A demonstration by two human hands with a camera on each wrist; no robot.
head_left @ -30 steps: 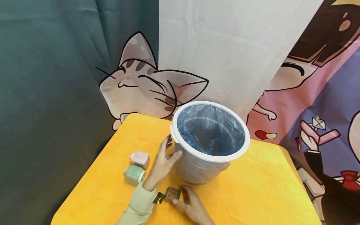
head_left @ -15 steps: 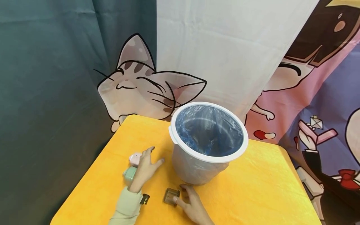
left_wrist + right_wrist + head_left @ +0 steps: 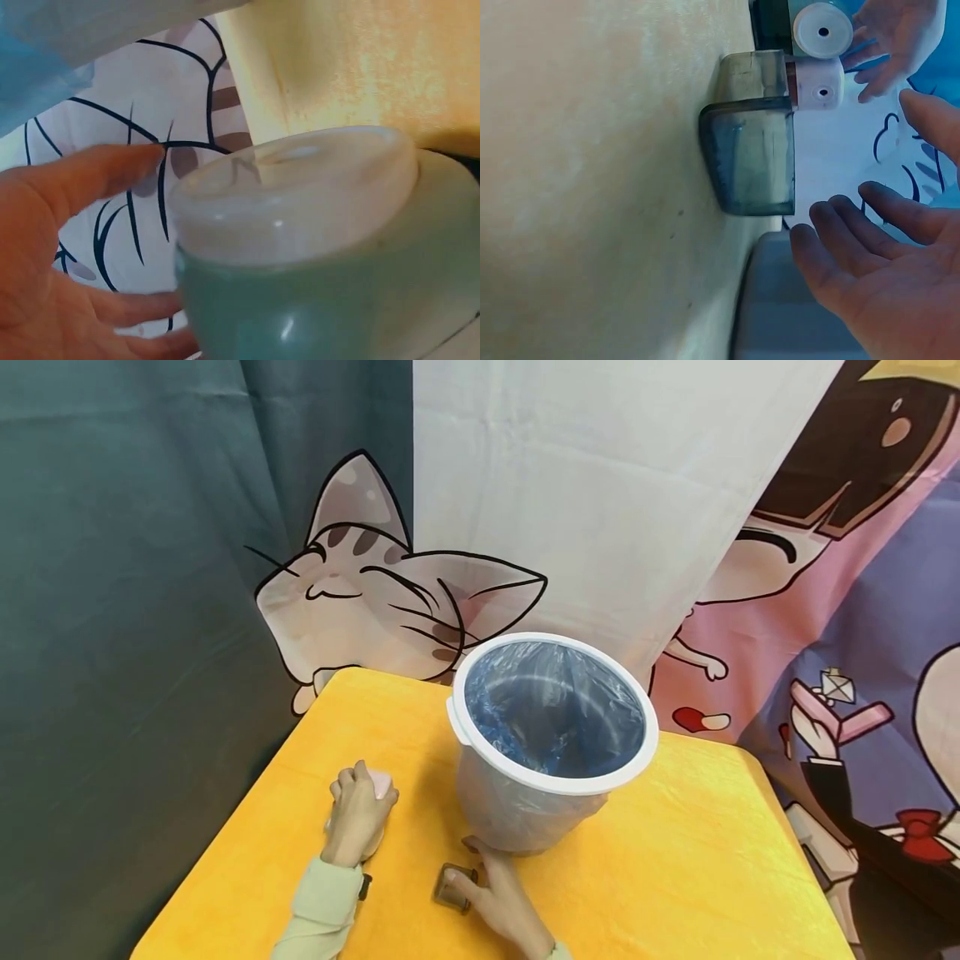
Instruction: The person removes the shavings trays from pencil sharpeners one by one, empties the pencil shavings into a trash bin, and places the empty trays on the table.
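Evidently the bin [image 3: 510, 810] stood mouth-up on the yellow tablecloth [image 3: 675, 860], its white ring [image 3: 551, 783] over the plastic liner [image 3: 555, 710], likely so the plastic could not slip inward. Left of the bin sat the pink holed case [image 3: 814, 79], with the green case [image 3: 277, 307] just beside it on the near side. Over the pink holed case was the left hand [image 3: 357, 818], thumb and fingers spread apart, probably to leave room for its width; whether it touched, the views did not tell. Near-left of the bin lay the see-through brown box [image 3: 754, 157]. Just beside that box was the right hand [image 3: 498, 893], fingers stretched and loosely fanned, thumb tip apparently over the box, pinching nothing, perhaps to guard its place close to the bin.
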